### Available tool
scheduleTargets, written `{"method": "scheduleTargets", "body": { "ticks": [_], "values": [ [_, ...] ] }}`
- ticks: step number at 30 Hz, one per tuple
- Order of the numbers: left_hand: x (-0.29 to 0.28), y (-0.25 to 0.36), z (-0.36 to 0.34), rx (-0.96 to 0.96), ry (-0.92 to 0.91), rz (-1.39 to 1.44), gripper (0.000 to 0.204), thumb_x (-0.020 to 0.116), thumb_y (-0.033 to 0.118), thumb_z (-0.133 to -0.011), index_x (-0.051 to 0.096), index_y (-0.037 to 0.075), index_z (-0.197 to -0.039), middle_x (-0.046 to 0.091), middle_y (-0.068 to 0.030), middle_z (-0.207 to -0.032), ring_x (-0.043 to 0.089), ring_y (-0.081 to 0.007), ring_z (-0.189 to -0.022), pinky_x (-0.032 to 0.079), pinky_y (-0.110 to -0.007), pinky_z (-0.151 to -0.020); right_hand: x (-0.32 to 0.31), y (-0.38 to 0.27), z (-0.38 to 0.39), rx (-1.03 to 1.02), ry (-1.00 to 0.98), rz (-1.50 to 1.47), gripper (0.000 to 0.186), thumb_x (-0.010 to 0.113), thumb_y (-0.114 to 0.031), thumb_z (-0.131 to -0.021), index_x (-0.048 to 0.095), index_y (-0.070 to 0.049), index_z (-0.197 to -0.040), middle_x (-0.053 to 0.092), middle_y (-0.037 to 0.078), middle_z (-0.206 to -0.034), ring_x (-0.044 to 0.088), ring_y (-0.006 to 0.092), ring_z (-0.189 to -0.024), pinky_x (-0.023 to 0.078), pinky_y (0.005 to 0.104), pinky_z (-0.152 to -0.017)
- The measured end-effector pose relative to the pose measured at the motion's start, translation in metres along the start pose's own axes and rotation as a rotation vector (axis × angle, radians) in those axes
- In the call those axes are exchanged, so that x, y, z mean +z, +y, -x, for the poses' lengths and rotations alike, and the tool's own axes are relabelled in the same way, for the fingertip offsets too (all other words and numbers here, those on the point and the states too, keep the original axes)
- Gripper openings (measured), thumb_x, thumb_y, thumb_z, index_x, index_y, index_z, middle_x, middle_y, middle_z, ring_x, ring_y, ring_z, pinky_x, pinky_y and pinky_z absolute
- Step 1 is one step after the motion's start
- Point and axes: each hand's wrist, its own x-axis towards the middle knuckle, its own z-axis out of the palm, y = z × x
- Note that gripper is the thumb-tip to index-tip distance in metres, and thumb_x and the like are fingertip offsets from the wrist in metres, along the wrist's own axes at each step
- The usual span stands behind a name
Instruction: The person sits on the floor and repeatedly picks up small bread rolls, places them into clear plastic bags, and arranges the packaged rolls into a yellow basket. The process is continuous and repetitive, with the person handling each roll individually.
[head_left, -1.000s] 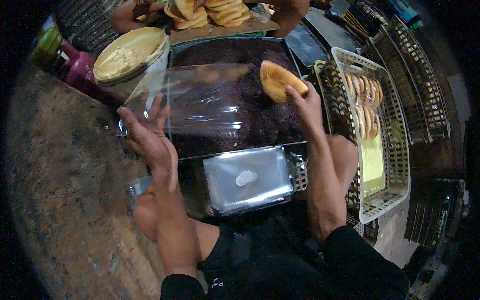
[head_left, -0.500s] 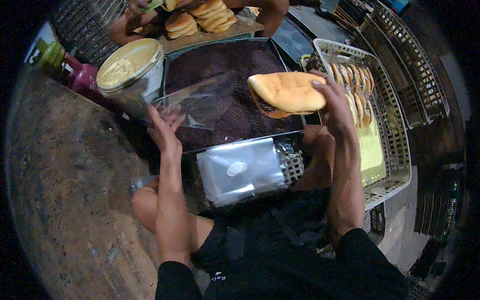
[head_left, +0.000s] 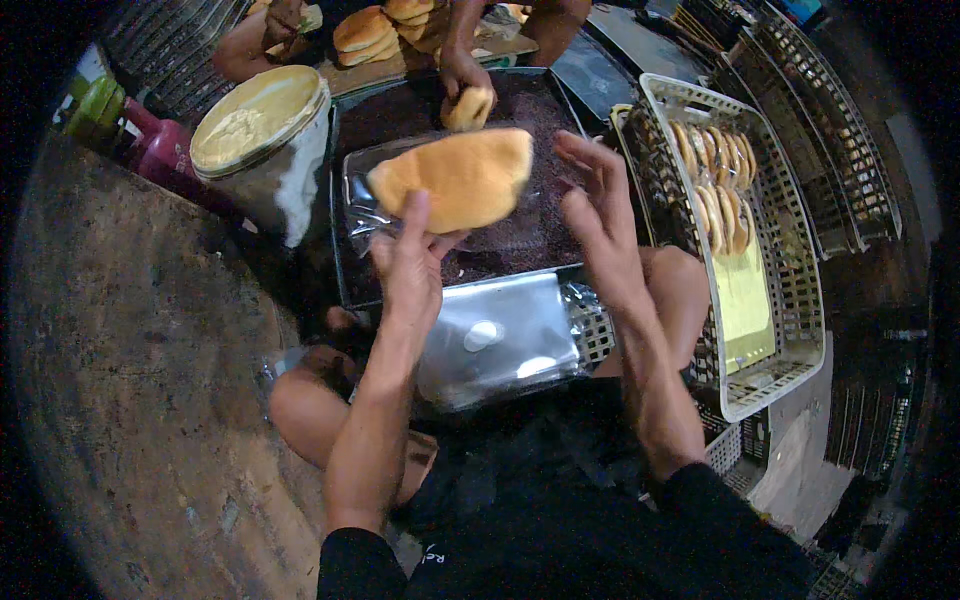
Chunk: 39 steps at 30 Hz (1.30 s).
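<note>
Bread roll — clasped at its near edge by the left-hand grip, right-hand grip beside it — fingers spread

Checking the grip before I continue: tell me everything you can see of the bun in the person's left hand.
The bun is elongated, soft-looking and golden-brown, paler toward its ends, slightly blurred. Its right end sits higher in view, over the tray of dark crumbs. The left hand holds it, thumb over its near edge; the open right hand appears apart. Clear plastic shows behind it; whether it encloses the bun is unclear.
</note>
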Motion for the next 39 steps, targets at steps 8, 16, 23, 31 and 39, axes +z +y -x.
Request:
{"method": "scheduleTargets", "body": {
  "ticks": [8,16,23,31,39],
  "values": [
    [-0.009,-0.011,0.008,-0.159,0.207,-0.09,0.055,0.071,0.044,-0.088,0.056,0.007,-0.126,0.062,-0.0089,-0.12,0.061,-0.018,-0.102,0.051,-0.034,-0.086,0.029,-0.018,-0.004,-0.544,-0.192,0.876,0.068,0.08,-0.026,-0.074,0.046,-0.012,-0.131,0.045,0.015,-0.14,0.039,0.0353,-0.135,0.021,0.0552,-0.113],
    [-0.015,-0.031,-0.002,-0.292,-0.439,-1.068,0.057,0.061,0.054,-0.091,0.065,-0.001,-0.108,0.072,-0.0173,-0.08,0.069,-0.0225,-0.068,0.053,-0.037,-0.068,-0.16,0.03,-0.078,0.045,0.0,0.742,0.069,0.071,-0.017,-0.082,0.033,-0.007,-0.138,0.066,0.018,-0.1,0.068,0.0277,-0.092,0.054,0.0368,-0.08],
    [-0.026,-0.091,0.015,-0.426,-1.028,-1.846,0.064,0.067,0.062,-0.083,0.071,-0.001,-0.071,0.065,-0.0148,-0.06,0.066,-0.0317,-0.058,0.053,-0.039,-0.063,-0.381,0.033,-0.066,0.62,0.068,1.698,0.086,0.072,-0.047,-0.082,0.03,-0.002,-0.142,0.058,0.029,-0.125,0.061,0.0341,-0.114,0.049,0.0423,-0.095],
    [0.014,-0.032,0.022,-0.54,-0.804,-1.268,0.037,0.068,0.031,-0.093,0.066,-0.001,-0.073,0.061,-0.0083,-0.056,0.06,-0.0151,-0.049,0.045,-0.031,-0.049,-0.314,0.037,-0.092,0.157,0.031,1.05,0.067,0.065,-0.044,-0.087,0.036,0.002,-0.126,0.053,0.025,-0.119,0.055,0.0343,-0.11,0.046,0.0405,-0.092],
    [0.004,-0.021,0.027,-0.158,-0.367,-0.869,0.044,0.056,0.04,-0.099,0.067,0.0,-0.085,0.067,-0.0116,-0.075,0.065,-0.0178,-0.063,0.051,-0.03,-0.058,-0.045,0.0,0.005,0.021,-0.198,0.264,0.021,0.057,-0.023,-0.097,0.058,-0.002,-0.1,0.069,0.012,-0.086,0.069,0.0265,-0.078,0.054,0.0391,-0.068]
  ]
}}
